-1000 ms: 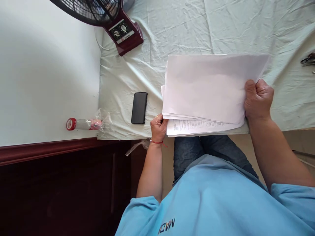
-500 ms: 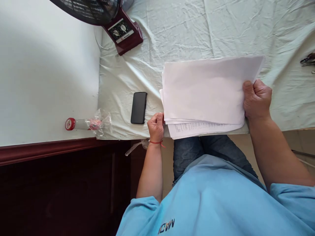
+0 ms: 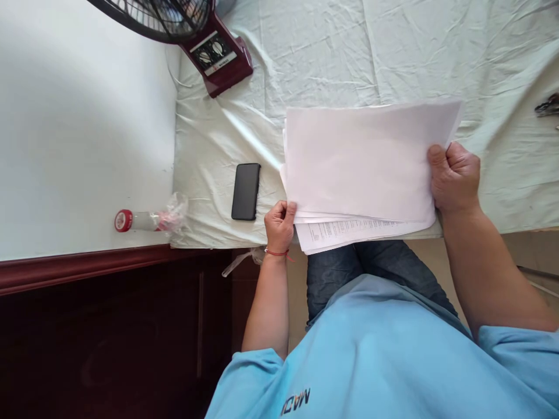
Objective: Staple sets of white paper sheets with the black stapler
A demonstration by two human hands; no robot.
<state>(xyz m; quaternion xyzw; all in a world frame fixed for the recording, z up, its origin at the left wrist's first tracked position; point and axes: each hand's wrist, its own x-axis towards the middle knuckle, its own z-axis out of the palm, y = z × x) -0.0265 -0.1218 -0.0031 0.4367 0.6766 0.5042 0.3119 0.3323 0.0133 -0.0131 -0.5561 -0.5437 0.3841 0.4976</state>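
pale cloth (image 3: 305, 52) lies beneath papers (image 3: 362, 163) held over its near side, edges uneven: the right hand (image 3: 456, 177) clamps the right end, the left hand (image 3: 278, 227) pinches the near left corner. a light, even grip should prevent creasing.

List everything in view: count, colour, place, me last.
cloth: one, pale green, upper middle
papers: several, white, centre
phone: one, black, left of papers
fan: one, maroon-black, upper left
part-wrapped cylinder: one, red-ended, left
unclear object: one, dark, right edge
flat surface: one, white, left
wood panel: one, maroon, lower left
plastic piece: one, clear, below phone
floor: one, beige, underneath
wristband: one, red, left wrist
shirt: one, light blue, bottom
jeans: pair, blue, below papers
left hand: one, bare, papers' left corner
right hand: one, bare, papers' right edge
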